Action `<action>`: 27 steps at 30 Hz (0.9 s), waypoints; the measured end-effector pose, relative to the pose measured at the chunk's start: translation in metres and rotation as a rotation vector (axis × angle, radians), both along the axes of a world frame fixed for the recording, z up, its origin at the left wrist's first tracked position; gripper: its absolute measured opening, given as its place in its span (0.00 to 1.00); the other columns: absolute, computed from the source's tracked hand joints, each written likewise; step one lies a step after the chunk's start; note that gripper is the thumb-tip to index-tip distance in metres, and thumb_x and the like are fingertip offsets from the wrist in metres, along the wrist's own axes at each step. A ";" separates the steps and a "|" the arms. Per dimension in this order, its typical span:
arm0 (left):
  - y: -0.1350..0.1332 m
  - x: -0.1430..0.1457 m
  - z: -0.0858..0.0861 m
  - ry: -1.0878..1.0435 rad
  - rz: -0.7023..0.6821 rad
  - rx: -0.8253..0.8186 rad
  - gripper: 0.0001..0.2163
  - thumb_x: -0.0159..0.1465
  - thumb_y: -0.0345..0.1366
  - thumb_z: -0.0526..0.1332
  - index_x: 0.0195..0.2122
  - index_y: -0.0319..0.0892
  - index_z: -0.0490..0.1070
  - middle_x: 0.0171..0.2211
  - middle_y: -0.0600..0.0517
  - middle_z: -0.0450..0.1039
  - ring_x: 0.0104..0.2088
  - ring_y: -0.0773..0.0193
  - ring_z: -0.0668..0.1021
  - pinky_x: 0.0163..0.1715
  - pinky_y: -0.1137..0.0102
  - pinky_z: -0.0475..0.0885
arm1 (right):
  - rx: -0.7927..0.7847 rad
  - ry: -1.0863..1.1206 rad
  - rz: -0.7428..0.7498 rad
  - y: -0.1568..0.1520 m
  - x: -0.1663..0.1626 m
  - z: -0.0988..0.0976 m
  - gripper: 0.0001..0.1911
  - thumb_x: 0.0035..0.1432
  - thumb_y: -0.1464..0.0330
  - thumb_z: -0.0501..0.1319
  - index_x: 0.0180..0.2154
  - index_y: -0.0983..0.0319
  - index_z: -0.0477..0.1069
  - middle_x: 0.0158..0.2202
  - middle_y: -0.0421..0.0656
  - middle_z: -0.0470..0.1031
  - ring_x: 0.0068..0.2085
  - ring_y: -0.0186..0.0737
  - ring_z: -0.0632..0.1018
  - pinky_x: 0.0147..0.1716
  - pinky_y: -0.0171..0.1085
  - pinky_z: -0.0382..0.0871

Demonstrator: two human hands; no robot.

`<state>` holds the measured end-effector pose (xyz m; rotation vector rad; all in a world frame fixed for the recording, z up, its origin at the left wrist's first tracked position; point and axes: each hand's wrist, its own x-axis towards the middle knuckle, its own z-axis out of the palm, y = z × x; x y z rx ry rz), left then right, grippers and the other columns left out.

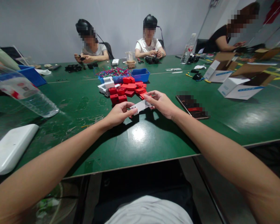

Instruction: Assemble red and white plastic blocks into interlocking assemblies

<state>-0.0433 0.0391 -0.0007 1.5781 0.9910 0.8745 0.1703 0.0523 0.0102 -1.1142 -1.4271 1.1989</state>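
Both hands grasp one white piece (142,106): the left hand (119,114) pinches its left end, and the right hand (162,104) grips the opposite end. The piece is raised over the green table (140,146), in front of the person's body. Holding it by the ends probably steadies it and leaves the middle of its upper face exposed.

Just beyond the hands lies a loose heap of red blocks (128,88), with white blocks (106,85) against its left side; having them so near likely keeps them within easy reach. Behind the heap, a blue tray (143,76) sits near a tangle of coloured wires (114,72), perhaps to keep small parts together. The phone (192,107) lies to the right of the right hand, apart from the heap, seemingly set aside to leave the middle free.

The forearms come in from either side and converge on the piece. The left thumb presses on the near face, its fingers curled behind. The right hand arches above its end, fingertips bent down onto it; the exact finger contacts underneath are hidden.
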 end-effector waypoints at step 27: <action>-0.003 -0.002 0.009 0.080 0.066 -0.039 0.26 0.49 0.52 0.74 0.40 0.36 0.79 0.37 0.46 0.81 0.35 0.63 0.79 0.39 0.68 0.73 | 0.191 0.130 0.199 0.008 0.004 -0.007 0.24 0.46 0.70 0.73 0.46 0.61 0.72 0.45 0.43 0.81 0.46 0.41 0.81 0.53 0.45 0.73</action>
